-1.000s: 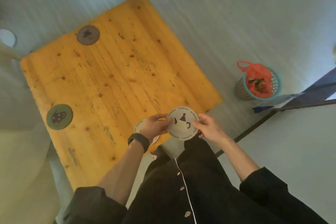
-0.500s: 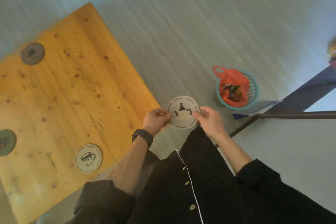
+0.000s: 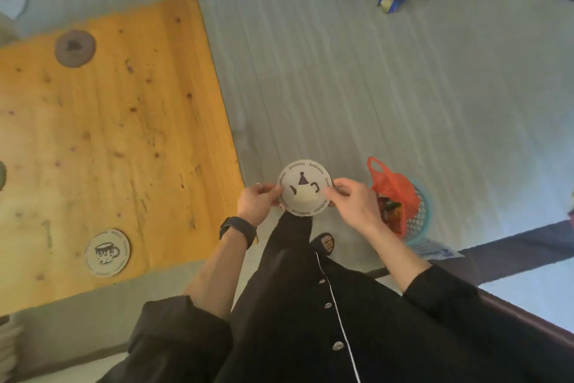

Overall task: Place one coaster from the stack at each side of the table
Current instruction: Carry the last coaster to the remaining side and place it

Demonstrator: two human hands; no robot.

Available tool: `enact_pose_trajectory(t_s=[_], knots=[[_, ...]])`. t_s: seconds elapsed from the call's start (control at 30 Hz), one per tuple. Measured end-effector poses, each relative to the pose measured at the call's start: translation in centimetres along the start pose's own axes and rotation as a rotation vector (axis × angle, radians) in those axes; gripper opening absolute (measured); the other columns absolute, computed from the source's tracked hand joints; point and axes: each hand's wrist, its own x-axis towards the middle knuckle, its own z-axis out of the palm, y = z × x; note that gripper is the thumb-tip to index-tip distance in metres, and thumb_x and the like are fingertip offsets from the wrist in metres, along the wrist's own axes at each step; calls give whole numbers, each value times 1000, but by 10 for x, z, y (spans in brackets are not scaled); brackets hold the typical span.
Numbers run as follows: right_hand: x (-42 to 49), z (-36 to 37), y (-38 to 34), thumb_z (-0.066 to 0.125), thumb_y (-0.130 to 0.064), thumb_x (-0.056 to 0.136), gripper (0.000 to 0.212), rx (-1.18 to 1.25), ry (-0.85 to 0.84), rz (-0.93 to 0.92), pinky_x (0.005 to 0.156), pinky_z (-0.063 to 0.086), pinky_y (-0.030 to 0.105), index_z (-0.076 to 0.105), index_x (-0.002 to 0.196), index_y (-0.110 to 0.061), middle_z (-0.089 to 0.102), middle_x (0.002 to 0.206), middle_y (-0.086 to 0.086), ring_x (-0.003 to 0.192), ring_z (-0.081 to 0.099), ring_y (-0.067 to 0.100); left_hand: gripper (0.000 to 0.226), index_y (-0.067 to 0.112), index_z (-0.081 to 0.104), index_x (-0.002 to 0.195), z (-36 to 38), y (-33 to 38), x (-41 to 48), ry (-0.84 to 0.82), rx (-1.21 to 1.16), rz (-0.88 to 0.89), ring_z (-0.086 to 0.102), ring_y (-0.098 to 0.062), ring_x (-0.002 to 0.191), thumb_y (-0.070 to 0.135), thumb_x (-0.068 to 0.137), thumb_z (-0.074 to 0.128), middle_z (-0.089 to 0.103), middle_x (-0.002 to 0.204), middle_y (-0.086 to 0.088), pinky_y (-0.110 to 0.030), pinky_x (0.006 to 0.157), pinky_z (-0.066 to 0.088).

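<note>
Both hands (image 3: 257, 201) (image 3: 352, 201) pinching teapot coaster (image 3: 306, 193) rim, just off table edge (image 3: 231, 140)

white teapot-print coaster (image 3: 306, 188), orange wooden table (image 3: 124, 121)

Both my hands sit off the right edge of the orange knotty-pine desk (image 3: 118, 140), over grey floor. My left hand (image 3: 257, 201) is just beside that edge, with nothing between it and the bare wood along the right side. Obstacles on the desk: a pale round coaster with a cup print (image 3: 107, 252) near the front edge and a dark round coaster (image 3: 75, 48) near the far edge. Just right of my right hand (image 3: 351, 201): a teal mesh basket lined with a red plastic bag (image 3: 400, 205).
</note>
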Motion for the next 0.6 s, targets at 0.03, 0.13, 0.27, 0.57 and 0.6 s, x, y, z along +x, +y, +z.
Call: enact_pose_trajectory(t_s=[0.03,0.13,0.27,0.57,0.6], knots=[[12,1,-10,67,-30,93,11,-31,-41,-18,83,54,29,71,102,-25,69,90,-12,81,72,12,31,13,69,108,-4,1,4,20,-38,-12,68,-16,89,38,90,66,72,89,3,-34,85,51],[57,7,-38,67,-32,92,5,-94,-137,-71,89,57,41,69,96,-30,75,98,-4,89,74,19,32,14,70,107,-18,6,26,100,-155,-55,68,-19,95,39,88,67,72,93,2,-34,86,50],[112,15,-89,69,-34,90,13,-272,-240,-122,89,57,40,71,99,-25,77,100,1,90,74,21,30,14,72,102,-40,27,48,205,-309,-92,67,-22,96,39,86,69,72,96,-3,-35,87,54],[209,60,-220,67,-38,91,26,-577,-450,-364,69,49,19,72,109,-21,76,96,-5,89,73,13,31,14,73,100,-102,70,86,462,-614,-204,69,-23,89,43,88,66,74,95,-7,-41,86,55],[219,69,-233,67,-39,91,26,-607,-475,-398,69,49,20,71,109,-21,76,96,-4,89,72,13,30,15,73,100,-107,73,89,501,-654,-225,69,-24,90,43,89,65,74,96,-8,-41,85,56]])
